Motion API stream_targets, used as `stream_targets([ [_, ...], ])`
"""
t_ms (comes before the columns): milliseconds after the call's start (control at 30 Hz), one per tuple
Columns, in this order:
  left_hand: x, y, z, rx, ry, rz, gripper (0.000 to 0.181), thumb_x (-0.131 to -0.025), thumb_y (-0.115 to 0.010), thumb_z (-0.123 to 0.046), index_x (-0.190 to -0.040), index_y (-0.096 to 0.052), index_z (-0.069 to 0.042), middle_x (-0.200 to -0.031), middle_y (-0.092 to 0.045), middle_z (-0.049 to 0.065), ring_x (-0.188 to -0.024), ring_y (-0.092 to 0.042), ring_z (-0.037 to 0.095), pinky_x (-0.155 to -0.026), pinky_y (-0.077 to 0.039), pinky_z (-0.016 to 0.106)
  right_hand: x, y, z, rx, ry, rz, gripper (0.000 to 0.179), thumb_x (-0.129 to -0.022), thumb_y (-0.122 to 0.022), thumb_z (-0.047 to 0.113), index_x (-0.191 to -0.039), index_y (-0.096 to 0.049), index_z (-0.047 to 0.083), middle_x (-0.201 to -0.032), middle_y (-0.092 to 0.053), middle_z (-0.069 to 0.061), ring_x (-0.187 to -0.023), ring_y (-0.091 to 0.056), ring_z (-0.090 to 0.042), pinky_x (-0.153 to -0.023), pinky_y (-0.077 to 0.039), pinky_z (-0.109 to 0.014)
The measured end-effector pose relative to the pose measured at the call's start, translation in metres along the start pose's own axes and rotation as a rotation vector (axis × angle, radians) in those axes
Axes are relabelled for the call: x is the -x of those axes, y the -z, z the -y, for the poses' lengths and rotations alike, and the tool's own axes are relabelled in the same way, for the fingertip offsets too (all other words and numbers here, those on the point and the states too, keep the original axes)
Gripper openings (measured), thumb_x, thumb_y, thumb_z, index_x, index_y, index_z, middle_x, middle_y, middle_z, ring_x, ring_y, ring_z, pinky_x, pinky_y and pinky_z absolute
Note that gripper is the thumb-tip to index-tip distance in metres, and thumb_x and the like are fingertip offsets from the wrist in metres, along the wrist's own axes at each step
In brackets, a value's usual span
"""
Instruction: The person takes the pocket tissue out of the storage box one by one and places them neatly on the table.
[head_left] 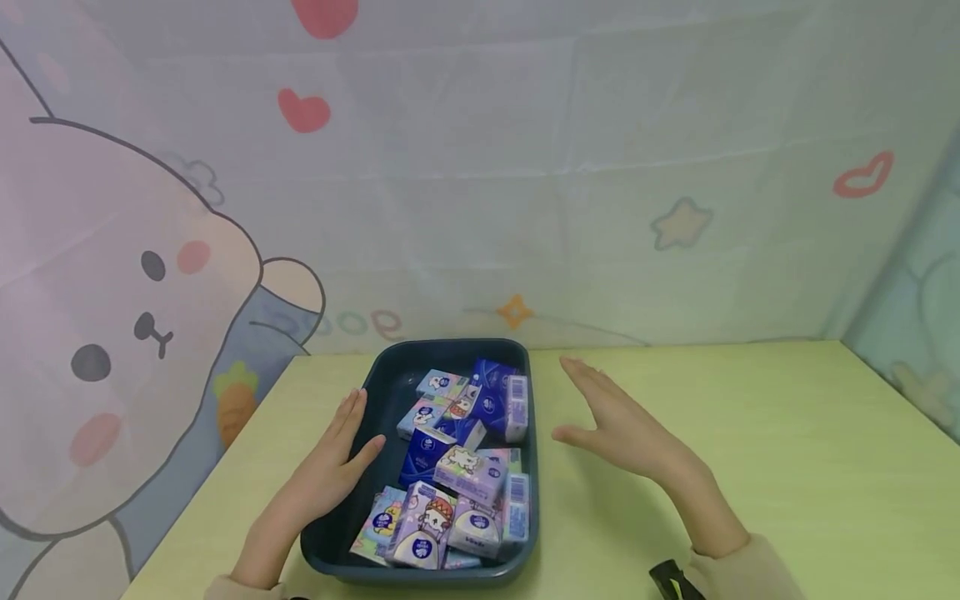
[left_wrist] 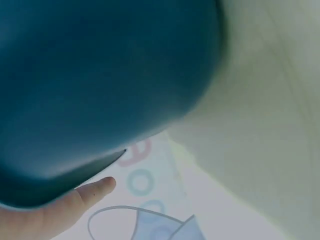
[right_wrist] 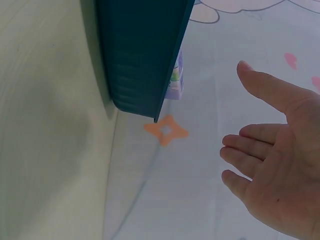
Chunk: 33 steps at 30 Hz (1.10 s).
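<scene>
A dark blue-green plastic basin (head_left: 330, 533) stands on the table, holding several small tissue packs. Some are deep blue (head_left: 424, 454), others are pastel with cartoon prints, like the purple tissue pack (head_left: 471, 473). My left hand (head_left: 326, 475) is at the basin's left rim, fingers straight and thumb reaching over the inside. In the left wrist view its thumb (left_wrist: 97, 191) shows just past the rim. To the right of the basin my right hand (head_left: 622, 425) hovers apart from it, palm facing the basin, fingers extended and nothing held; the right wrist view shows the hand (right_wrist: 280, 160) beside the basin's outer wall.
The pale yellow-green table (head_left: 750, 433) extends right of the basin. Behind it hangs a printed cloth (head_left: 600, 167) with hearts, a star and a large cartoon animal. A dark strap (head_left: 675, 579) shows at my right wrist.
</scene>
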<state>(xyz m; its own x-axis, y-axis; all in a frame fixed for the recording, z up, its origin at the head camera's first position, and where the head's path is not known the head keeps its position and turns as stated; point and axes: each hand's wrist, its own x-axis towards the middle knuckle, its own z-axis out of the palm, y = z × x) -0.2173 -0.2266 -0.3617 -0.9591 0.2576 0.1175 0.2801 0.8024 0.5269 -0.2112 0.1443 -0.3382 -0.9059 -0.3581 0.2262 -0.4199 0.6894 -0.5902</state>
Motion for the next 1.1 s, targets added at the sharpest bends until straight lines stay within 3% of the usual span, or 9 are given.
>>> stream_targets([
  [167,-0.005,0.001,0.010,0.044,0.007,0.010,0.074,-0.101,-0.041,-0.040,-0.154,-0.006,-0.002,-0.162,0.001,0.021,-0.148,0.000,0.043,-0.115,-0.009,0.064,-0.007,-0.005,-0.003,-0.020,0.019,0.010,0.088,-0.087,-0.067,0.035,-0.153,-0.019,0.006,-0.160,-0.019,-0.015,-0.148,-0.016,-0.038,-0.118,-0.017,-0.056],
  [500,-0.015,-0.004,0.024,0.107,-0.015,-0.031,0.067,-0.102,-0.043,-0.025,-0.152,-0.009,0.003,-0.161,-0.001,0.024,-0.147,-0.002,0.045,-0.115,-0.007,0.065,-0.027,-0.024,-0.009,-0.046,0.067,0.017,0.087,-0.085,-0.070,0.027,-0.153,-0.021,0.006,-0.159,-0.022,-0.016,-0.147,-0.020,-0.038,-0.117,-0.019,-0.055],
  [800,-0.027,-0.012,0.033,0.177,-0.017,-0.019,0.064,-0.101,-0.040,-0.012,-0.153,-0.005,0.001,-0.161,0.003,0.023,-0.148,0.002,0.043,-0.115,-0.004,0.064,-0.044,-0.038,-0.011,-0.038,0.077,0.038,0.091,-0.082,-0.074,0.028,-0.152,-0.022,0.004,-0.157,-0.026,-0.020,-0.145,-0.025,-0.040,-0.115,-0.025,-0.056],
  [1100,-0.033,-0.013,0.041,0.229,0.009,0.003,0.067,-0.091,-0.032,0.008,-0.152,-0.005,0.005,-0.161,0.005,0.022,-0.149,0.005,0.040,-0.117,-0.002,0.061,-0.060,-0.054,-0.017,-0.055,0.080,0.072,0.093,-0.081,-0.074,0.028,-0.152,-0.021,0.001,-0.157,-0.024,-0.023,-0.146,-0.023,-0.041,-0.115,-0.025,-0.056],
])
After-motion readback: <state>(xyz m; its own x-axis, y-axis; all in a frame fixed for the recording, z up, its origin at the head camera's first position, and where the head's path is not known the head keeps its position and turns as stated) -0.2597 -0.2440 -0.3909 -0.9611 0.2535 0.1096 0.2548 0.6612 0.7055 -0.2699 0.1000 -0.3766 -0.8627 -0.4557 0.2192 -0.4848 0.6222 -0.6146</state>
